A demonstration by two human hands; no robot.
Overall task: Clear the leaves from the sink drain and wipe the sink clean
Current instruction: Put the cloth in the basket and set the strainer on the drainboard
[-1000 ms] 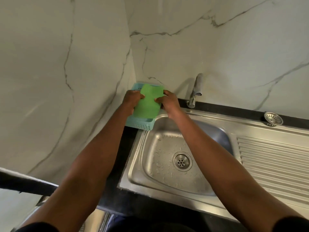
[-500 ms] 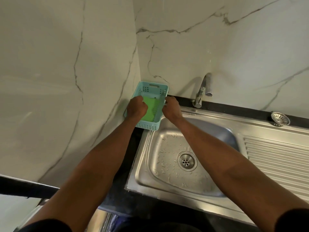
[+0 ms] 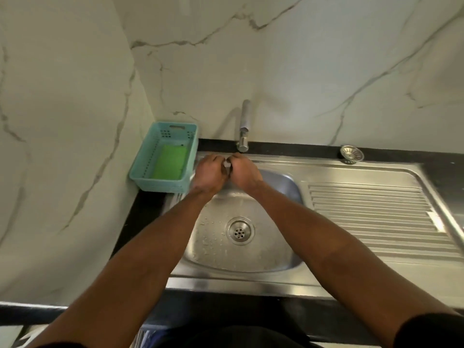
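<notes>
The steel sink [image 3: 263, 257] holds water drops around its round drain [image 3: 240, 231]; I see no leaves in the basin. A green cloth [image 3: 170, 163] lies flat inside the teal basket [image 3: 160, 187] at the sink's back left corner. My left hand [image 3: 208, 174] and my right hand [image 3: 244, 173] meet over the sink's back rim, just below the tap [image 3: 244, 126]. Their fingers are curled and touch each other, and I see nothing held in either hand.
A metal drain strainer [image 3: 351, 153] sits on the black counter strip at the back right. The ribbed drainboard [image 3: 371, 214] stretches to the right of the basin. Marble walls close in the left and back.
Both hands laid the green cloth into the basket, let go of it, and moved right to meet over the sink's back rim under the tap.
</notes>
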